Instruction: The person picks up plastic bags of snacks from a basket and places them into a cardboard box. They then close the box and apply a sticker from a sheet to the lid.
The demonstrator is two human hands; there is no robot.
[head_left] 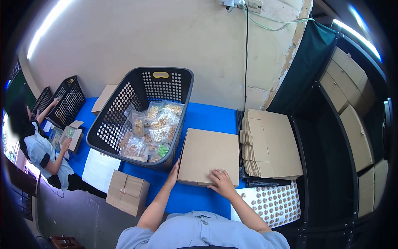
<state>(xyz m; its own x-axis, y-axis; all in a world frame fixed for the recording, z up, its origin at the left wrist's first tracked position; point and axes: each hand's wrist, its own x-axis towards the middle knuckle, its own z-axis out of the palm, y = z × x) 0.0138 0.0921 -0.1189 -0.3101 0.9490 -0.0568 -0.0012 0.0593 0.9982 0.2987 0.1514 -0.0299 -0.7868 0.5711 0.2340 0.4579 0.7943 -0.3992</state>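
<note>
A closed brown cardboard box [210, 151] lies on the blue-covered table [211, 114] in front of me. My left hand [174, 173] rests along the box's left side, its fingers stretched out and partly hidden by the edge. On the lid near the front edge lies my right hand [220, 181], fingers spread and holding nothing. Left of the box stands a large black perforated basket [137, 73] with several clear packets [159, 122] of snack-like pieces in it.
Flattened cardboard boxes [275, 143] are stacked at right, behind a sheet of round stickers [269, 203]. A sealed box [126, 193] stands at the table's front left. Further left, another person [52, 153] handles an open box [74, 137]. Shelves [331, 166] with boxes line the right.
</note>
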